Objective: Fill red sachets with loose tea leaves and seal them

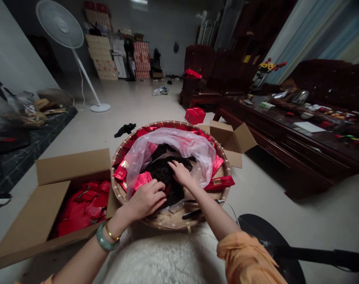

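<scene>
A round woven bamboo tray stands before me, holding a spread-out clear plastic bag with dark, loose dried leaves like tea inside. My left hand is at the bag's near-left side, fingers curled around a small red packet, mostly hidden by the hand. Another shiny red packet lies just beyond its knuckles. Over the leaves, my right hand reaches in with fingers stretched out and a little apart, touching the heap. More red packets line the tray's rim. A dark-handled tool rests near the tray's front edge.
To the left, an open cardboard box holds many red packets. Another open box is behind the tray, near a red box. A low dark wooden table is right; a black round base sits near right; a white fan stands behind.
</scene>
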`<action>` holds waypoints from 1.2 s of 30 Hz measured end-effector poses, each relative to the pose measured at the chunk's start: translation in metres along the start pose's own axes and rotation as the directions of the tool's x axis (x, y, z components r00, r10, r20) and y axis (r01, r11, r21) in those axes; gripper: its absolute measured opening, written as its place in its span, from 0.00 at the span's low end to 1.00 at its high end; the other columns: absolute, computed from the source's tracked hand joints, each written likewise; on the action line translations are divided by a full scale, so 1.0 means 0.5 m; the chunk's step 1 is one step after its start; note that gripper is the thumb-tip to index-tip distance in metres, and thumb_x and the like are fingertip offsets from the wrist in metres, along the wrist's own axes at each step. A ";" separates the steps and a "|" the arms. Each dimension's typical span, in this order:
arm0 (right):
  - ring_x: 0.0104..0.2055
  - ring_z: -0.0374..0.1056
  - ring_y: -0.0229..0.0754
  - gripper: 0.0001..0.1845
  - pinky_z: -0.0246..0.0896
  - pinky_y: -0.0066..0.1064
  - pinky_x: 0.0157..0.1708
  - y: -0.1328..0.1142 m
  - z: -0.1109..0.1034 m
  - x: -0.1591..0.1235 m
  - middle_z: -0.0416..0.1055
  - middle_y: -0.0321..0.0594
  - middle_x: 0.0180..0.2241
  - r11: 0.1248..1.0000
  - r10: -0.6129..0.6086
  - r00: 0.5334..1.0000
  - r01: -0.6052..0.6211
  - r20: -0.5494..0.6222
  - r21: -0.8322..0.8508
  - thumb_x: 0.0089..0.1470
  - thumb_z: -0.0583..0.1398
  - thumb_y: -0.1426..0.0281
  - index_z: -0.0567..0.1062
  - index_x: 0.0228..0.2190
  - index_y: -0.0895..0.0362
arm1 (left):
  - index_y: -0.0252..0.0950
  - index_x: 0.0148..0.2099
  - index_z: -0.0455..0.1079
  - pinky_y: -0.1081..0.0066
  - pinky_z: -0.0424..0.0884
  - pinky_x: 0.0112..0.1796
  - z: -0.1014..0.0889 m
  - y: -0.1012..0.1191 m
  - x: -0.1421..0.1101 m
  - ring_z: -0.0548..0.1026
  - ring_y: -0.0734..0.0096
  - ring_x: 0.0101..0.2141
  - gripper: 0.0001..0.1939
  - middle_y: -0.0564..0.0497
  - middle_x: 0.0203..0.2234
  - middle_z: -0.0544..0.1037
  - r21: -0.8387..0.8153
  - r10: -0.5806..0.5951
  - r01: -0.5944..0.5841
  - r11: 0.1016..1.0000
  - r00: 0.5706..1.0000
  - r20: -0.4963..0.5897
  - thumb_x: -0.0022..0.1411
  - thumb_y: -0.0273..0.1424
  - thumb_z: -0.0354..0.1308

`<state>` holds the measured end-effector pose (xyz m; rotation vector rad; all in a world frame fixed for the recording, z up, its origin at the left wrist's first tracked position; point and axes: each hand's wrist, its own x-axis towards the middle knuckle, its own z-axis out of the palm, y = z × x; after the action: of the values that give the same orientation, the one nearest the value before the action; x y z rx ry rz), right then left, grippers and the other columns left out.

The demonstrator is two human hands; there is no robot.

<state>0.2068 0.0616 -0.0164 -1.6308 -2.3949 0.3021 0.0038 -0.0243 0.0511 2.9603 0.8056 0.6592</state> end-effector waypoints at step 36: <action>0.24 0.70 0.33 0.19 0.66 0.23 0.22 -0.026 -0.172 -0.060 0.74 0.39 0.30 -0.009 0.090 0.983 -0.163 0.163 0.987 0.38 0.67 0.63 0.69 0.32 0.58 | 0.38 0.37 0.72 0.71 0.66 0.36 0.021 -0.052 0.047 0.70 0.69 0.38 0.09 0.47 0.43 0.74 -0.003 -0.038 0.038 0.999 0.997 0.071 0.63 0.28 0.49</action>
<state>0.2315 0.0327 0.0671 -0.9472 -1.1289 1.6691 0.0136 0.0106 0.0479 2.9374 0.8517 0.5494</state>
